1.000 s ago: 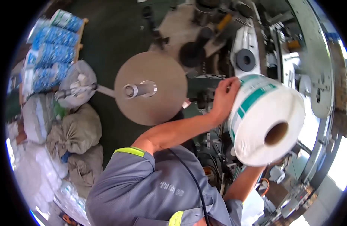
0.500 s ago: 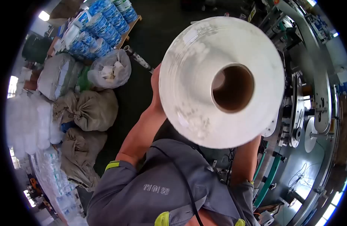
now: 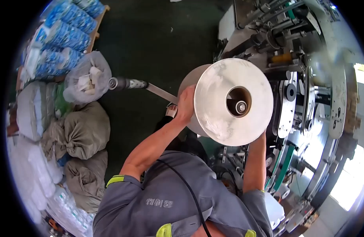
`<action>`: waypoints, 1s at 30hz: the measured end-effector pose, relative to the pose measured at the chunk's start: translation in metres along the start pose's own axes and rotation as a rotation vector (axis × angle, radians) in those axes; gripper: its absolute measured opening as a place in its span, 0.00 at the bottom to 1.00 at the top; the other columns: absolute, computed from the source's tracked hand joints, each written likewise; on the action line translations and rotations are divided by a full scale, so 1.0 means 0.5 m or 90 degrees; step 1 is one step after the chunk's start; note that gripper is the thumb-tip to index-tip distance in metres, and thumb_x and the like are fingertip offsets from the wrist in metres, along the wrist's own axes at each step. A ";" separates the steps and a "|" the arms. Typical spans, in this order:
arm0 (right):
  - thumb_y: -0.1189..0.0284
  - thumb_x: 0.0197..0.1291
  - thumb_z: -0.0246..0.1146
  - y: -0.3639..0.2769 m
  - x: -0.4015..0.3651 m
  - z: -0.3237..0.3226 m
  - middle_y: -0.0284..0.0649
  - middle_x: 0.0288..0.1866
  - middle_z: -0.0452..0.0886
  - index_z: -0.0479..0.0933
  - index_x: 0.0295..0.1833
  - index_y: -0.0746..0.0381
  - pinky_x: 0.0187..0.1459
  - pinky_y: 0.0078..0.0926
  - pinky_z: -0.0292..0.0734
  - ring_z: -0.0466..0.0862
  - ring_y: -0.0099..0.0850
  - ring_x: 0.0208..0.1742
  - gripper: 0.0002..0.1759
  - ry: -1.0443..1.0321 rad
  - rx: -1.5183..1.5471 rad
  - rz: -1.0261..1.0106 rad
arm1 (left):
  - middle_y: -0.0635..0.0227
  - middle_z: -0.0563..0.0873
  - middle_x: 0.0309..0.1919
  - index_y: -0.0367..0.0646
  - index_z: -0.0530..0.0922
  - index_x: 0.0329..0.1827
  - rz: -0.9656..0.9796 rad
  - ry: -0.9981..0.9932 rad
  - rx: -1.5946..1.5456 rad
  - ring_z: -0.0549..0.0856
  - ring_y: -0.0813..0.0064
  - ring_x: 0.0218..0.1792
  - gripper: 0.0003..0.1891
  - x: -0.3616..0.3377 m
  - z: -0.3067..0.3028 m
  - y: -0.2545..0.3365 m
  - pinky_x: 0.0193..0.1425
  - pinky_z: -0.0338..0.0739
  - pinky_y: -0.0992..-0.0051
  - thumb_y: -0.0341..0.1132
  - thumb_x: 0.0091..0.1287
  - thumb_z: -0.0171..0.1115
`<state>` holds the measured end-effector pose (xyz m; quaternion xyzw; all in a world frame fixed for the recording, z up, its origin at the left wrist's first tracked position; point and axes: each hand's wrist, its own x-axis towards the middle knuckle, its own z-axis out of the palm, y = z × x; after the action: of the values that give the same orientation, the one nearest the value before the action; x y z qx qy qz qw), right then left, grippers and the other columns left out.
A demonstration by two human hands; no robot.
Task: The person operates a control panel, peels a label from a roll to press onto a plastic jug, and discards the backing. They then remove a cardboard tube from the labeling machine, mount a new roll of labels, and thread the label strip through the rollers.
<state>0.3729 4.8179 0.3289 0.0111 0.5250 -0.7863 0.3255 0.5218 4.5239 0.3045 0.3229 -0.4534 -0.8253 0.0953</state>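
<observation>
White wound stock forms the large roll (image 3: 217,114), which stands on edge with its flat face toward the camera and its open core over a steel shaft end (image 3: 240,106) that shows inside the hole. Directly behind the roll sits a brown backing disc (image 3: 191,79), of which only a sliver at the roll's left rim is visible. The left hand (image 3: 186,103) is pressed to the roll's left rim, and its fingers curl round onto the outer wall, clamped on it. The right forearm (image 3: 255,166) rises to the roll's lower right edge. The right hand is hidden behind the roll, so I cannot tell how its fingers are set. In my judgement the step in hand is seating the roll on the shaft. The next move calls for keeping the core square to the shaft and pressing evenly toward the disc. How far the roll sits from the disc cannot be read from this angle. Right of the roll stands a machine (image 3: 292,91) with rollers and plates, its far side cut off by the lens edge. Left of the roll a metal arm (image 3: 158,91) runs toward a clear bag (image 3: 87,77). Tied sacks (image 3: 85,132) lie below that bag, and blue packs (image 3: 61,33) lie beyond it, their printing too small to read.
</observation>
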 end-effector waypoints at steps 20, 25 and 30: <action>0.49 0.59 0.77 -0.310 0.087 -0.178 0.59 0.77 0.70 0.68 0.78 0.63 0.78 0.50 0.62 0.66 0.57 0.80 0.48 0.431 -0.995 -0.404 | 0.50 0.70 0.77 0.29 0.57 0.82 0.250 -0.049 0.229 0.70 0.64 0.76 0.30 -0.154 0.064 0.130 0.81 0.61 0.65 0.36 0.83 0.50; 0.36 0.55 0.74 -0.339 0.252 -0.350 0.59 0.77 0.72 0.67 0.80 0.61 0.77 0.47 0.64 0.69 0.56 0.79 0.56 0.366 -1.091 -0.202 | 0.57 0.72 0.76 0.31 0.62 0.81 0.241 -0.024 0.097 0.71 0.70 0.76 0.28 -0.144 0.078 0.123 0.80 0.62 0.69 0.32 0.81 0.53; 0.39 0.51 0.77 -0.359 0.190 -0.260 0.53 0.69 0.79 0.75 0.74 0.58 0.69 0.45 0.75 0.80 0.48 0.69 0.51 0.604 -1.007 -0.311 | 0.60 0.78 0.71 0.34 0.66 0.80 0.176 -0.009 0.024 0.76 0.73 0.70 0.28 -0.129 0.084 0.145 0.76 0.68 0.71 0.34 0.79 0.57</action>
<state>0.1619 4.9214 0.3832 -0.0044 0.9698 -0.1631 -0.1811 0.5357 4.5403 0.4081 0.2532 -0.5094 -0.7981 0.1988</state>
